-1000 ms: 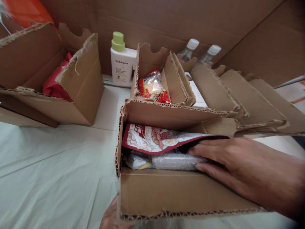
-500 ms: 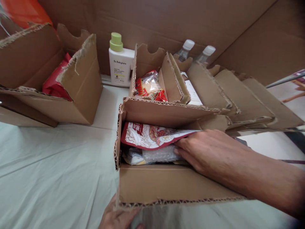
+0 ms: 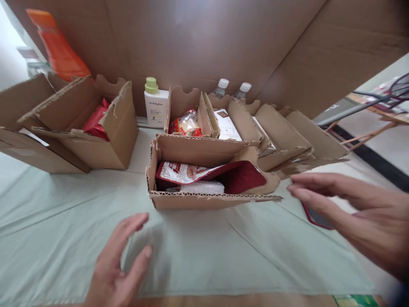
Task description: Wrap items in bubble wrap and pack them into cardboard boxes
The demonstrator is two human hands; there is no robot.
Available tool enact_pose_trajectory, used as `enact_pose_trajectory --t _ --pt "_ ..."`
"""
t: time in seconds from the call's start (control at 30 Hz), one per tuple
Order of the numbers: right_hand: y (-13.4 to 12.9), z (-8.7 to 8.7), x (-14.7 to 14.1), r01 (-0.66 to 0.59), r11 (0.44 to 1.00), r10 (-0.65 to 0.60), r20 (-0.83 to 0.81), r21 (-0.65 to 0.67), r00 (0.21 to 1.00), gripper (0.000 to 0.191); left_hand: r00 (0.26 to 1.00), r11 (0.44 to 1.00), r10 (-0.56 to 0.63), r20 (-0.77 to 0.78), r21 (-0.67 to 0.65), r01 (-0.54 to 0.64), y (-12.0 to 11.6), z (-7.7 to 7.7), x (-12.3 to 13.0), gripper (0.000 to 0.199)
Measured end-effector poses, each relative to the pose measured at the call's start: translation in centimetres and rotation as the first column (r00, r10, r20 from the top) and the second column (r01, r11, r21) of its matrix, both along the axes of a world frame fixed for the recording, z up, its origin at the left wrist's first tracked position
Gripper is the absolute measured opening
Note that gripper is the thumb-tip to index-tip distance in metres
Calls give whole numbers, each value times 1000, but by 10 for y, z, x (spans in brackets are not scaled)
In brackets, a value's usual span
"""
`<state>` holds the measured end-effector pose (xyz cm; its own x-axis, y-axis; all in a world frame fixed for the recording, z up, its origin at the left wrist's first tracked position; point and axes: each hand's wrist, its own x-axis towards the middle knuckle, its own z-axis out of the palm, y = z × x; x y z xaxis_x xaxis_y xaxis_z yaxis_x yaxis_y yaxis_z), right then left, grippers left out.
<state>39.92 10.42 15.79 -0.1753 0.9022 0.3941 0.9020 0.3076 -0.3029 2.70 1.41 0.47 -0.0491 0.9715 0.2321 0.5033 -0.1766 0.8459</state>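
Observation:
An open cardboard box (image 3: 198, 202) sits sideways on the pale green cloth, between my two hands. Inside it lies a dark red printed pouch (image 3: 246, 177), bent over, with a piece of bubble wrap (image 3: 203, 187) under its near edge. My left hand (image 3: 123, 260) hovers at the near left of the box, thumb and fingers apart, touching nothing. To the right of the box is my right hand (image 3: 338, 209), also apart from it, fingers stretched out with a gap to the thumb. Part of a phone-like object with a red edge (image 3: 316, 219) shows beneath the right hand.
Behind stand a box with a red-and-clear snack packet (image 3: 188, 124), a box with a white carton (image 3: 227, 125) and more boxes to the right. A white detergent bottle (image 3: 156, 108) is left of them. Farther left, a box holds a red packet (image 3: 97, 119), near an orange bottle (image 3: 62, 53).
My right hand has come out of the box and off the pouch, moving right. My left hand has let go of the box's near edge. The box now sits farther back, less tipped toward me.

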Motion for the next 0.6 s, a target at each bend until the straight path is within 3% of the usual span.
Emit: enact_pose_trajectory --t 0.1,0.2,0.27,0.33,0.4,0.47,0.53,0.6 --pt "-2 -38 -5 -3 990 -9 -85 -141 996 41 988 992 115 104 -70 -108 25 17 -8 71" --pt "16 -69 -31 -127 963 66 -250 -236 966 53 979 996 29 204 -93 -10 64 27 4 88" --pt "27 -81 -46 -246 937 134 -395 -248 909 48 958 994 -40 285 -84 66 88 28 20 87" --pt "26 -87 -51 -284 928 149 -459 -241 876 45 932 995 -67 357 -41 87 99 26 38 85" --pt "7 -91 -47 -220 943 101 -413 -251 905 44 924 997 -67 378 -7 75 89 20 50 82" --pt "-25 -95 -43 -145 964 64 -334 -223 941 44 940 998 -46 339 -21 57 58 13 49 76" --pt "-59 -98 -51 -133 980 81 -319 -146 944 45 963 996 23 269 -88 1 15 7 33 67" --pt "-80 -100 -76 -208 972 152 -374 -114 915 54 963 970 190 192 -187 -154 -26 8 3 58"
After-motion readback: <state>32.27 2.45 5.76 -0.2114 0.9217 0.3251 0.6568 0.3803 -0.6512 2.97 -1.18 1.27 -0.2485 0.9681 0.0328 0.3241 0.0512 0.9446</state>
